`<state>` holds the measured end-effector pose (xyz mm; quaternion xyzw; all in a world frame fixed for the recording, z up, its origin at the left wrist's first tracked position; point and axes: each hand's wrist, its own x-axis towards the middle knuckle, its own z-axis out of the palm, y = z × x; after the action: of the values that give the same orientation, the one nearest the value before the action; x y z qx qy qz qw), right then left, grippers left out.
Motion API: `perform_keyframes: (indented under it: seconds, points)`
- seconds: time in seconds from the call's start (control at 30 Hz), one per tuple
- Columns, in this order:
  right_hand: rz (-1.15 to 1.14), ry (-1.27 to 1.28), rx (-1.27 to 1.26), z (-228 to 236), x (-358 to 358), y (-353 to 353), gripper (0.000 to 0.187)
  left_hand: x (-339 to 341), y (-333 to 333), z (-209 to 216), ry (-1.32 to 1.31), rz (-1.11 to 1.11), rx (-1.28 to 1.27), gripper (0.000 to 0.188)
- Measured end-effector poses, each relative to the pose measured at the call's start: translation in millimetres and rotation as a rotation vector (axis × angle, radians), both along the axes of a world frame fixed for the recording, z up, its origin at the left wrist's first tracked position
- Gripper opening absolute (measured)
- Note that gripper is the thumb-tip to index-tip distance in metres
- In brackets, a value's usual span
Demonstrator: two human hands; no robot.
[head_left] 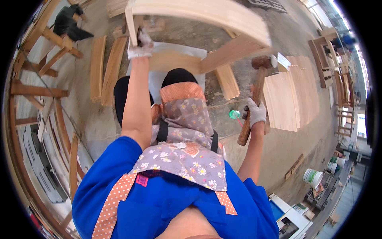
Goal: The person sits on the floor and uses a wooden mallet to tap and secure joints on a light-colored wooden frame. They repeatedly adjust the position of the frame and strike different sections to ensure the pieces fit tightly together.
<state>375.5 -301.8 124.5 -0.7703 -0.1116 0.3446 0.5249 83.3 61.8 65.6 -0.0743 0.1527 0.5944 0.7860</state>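
A pale wooden frame (203, 12) of joined boards stands in front of me, its lower board over a white sheet (167, 47). My left hand (141, 44), in a whitish glove, is closed on the frame's left board; its fingers are partly hidden. Off to the right, my gloved right hand (255, 112) is wrapped round the wooden handle of a hammer (258, 84). The hammer is upright, its rusty, thick head up, beside the frame's right board (234, 51). The head seems apart from the frame.
Stacked thin boards (282, 99) lie on the floor at right, loose planks (113, 71) at left and a short stack (227, 81) behind the frame's right board. A small green container (234, 114) sits near the hammer. Wooden framework (59, 115) lines the left; a white bucket (312, 178) stands far right.
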Motion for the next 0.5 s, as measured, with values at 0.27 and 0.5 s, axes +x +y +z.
perform_keyframes:
  seconds: [0.27, 0.5]
  points:
    - [0.131, -0.075, 0.049, 10.2, 8.4, 13.0, 0.026, -40.8, -4.5, -104.3, -0.329, -0.098, -0.128, 0.031]
    - [0.262, -0.067, 0.023, 17.8, -19.2, 25.3, 0.031, -85.0, -19.7, -134.8, -0.357, -0.069, -0.236, 0.021]
